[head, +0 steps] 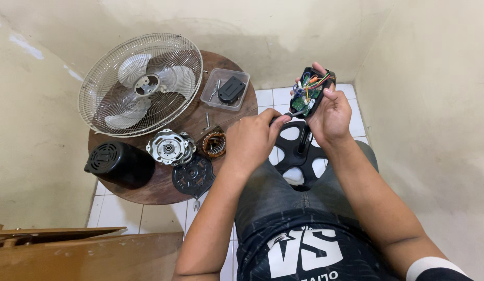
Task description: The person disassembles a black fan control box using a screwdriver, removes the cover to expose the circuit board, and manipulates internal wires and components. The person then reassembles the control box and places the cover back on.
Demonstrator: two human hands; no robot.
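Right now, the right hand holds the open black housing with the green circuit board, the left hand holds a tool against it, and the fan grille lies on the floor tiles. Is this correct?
Not entirely. The fan grille lies on the round wooden table, not on the floor tiles, as the head view shows. The rest holds: the right hand holds the open black housing, and the left hand holds a tool against it.

Round wooden table [164, 193] bearing a fan grille with blades [141, 84], a clear plastic tray [224, 89] of screws and a black part, a black motor cover [120, 164], a metal rotor housing [170, 147], a copper-wound stator [215, 145] and a black plate [192, 177]; white tiled floor [114, 212].
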